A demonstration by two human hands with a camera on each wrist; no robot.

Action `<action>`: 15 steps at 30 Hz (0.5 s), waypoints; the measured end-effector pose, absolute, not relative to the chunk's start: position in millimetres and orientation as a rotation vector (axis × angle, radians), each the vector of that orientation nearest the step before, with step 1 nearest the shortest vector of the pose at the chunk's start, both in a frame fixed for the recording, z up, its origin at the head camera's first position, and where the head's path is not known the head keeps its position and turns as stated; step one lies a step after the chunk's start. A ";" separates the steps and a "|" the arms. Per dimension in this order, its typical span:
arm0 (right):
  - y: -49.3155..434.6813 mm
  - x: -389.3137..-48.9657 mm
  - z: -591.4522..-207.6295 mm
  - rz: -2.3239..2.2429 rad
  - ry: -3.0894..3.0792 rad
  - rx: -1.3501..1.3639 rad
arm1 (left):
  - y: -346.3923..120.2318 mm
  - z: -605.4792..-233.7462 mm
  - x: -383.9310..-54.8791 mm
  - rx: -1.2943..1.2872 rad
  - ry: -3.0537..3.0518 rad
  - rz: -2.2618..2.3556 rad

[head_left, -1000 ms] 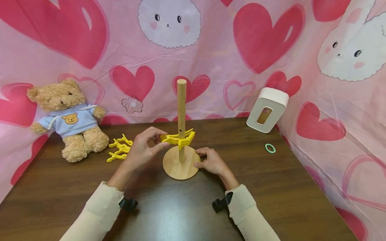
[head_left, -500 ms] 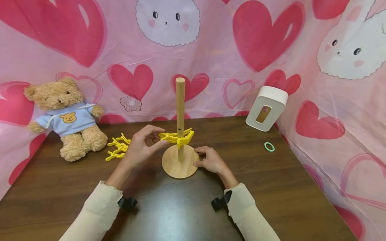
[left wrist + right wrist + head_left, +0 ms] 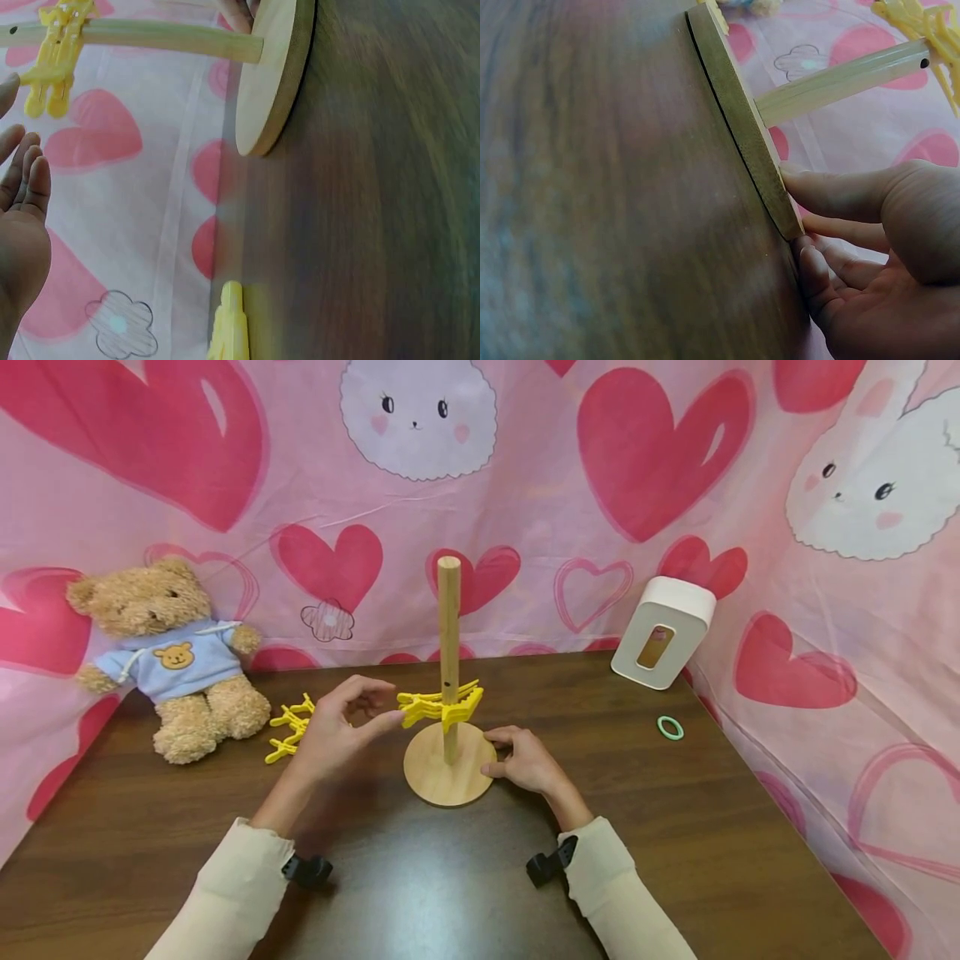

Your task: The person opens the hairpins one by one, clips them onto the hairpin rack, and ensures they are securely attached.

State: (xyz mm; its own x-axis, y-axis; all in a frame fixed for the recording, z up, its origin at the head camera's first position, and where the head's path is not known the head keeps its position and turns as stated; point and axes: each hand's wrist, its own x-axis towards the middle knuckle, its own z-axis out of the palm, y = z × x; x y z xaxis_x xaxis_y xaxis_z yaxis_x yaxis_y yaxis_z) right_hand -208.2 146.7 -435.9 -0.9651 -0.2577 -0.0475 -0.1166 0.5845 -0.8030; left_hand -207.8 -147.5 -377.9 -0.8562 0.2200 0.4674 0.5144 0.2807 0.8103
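Note:
A wooden stand [image 3: 449, 627], a round base with an upright post, stands on the table. Yellow plastic clips [image 3: 465, 707] are clamped around the lower half of its post, their handles sticking out left and right. Just left of them my left hand [image 3: 337, 727] hovers with thumb and fingers spread, holding nothing; the left wrist view shows its fingertips near the clip handles [image 3: 56, 75]. My right hand [image 3: 528, 762] pinches the right edge of the round base [image 3: 739, 127], thumb on top and fingers at the rim.
More yellow clips [image 3: 288, 723] lie on the table behind my left hand, partly hidden by it. A teddy bear [image 3: 176, 660] sits at the back left. To the right are a white box with an oval opening [image 3: 678, 602] and a green ring [image 3: 670, 727]. Patterned cloth hangs behind.
My left hand has let go of the yellow clip and drawn back to the left, and the clip stays on the post. The right hand keeps its place on the base.

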 end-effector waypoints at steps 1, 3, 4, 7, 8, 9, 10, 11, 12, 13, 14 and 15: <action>146.4 -208.2 -436.0 -1.328 2.652 -0.319 | -150.0 -378.6 -207.8 -0.663 -2.295 -1.601; 145.8 -207.9 -436.2 -1.327 2.656 -0.324 | -154.9 -379.9 -207.9 -0.643 -2.310 -1.577; 145.6 -207.7 -436.4 -1.328 2.656 -0.325 | -157.1 -380.4 -207.9 -0.635 -2.317 -1.568; 145.7 -207.4 -436.9 -1.330 2.652 -0.325 | -163.3 -381.6 -207.4 -0.608 -2.339 -1.533; 145.8 -207.2 -437.1 -1.330 2.652 -0.322 | -165.1 -381.8 -207.0 -0.602 -2.344 -1.522; 146.0 -207.3 -437.1 -1.333 2.649 -0.321 | -166.8 -382.1 -206.7 -0.596 -2.348 -1.509; 146.4 -207.4 -437.2 -1.336 2.647 -0.324 | -168.4 -382.1 -206.1 -0.587 -2.349 -1.503; 146.5 -207.5 -437.3 -1.336 2.650 -0.325 | -170.2 -382.3 -205.7 -0.580 -2.349 -1.499; 146.7 -207.5 -437.3 -1.334 2.654 -0.326 | -172.1 -382.5 -205.3 -0.572 -2.351 -1.489; 146.7 -207.6 -437.2 -1.335 2.656 -0.325 | -174.1 -382.7 -204.8 -0.562 -2.359 -1.478; 146.8 -207.8 -437.1 -1.335 2.657 -0.325 | -176.4 -383.1 -204.2 -0.550 -2.366 -1.467; 146.9 -207.9 -436.9 -1.335 2.656 -0.326 | -179.0 -383.9 -203.4 -0.538 -2.373 -1.457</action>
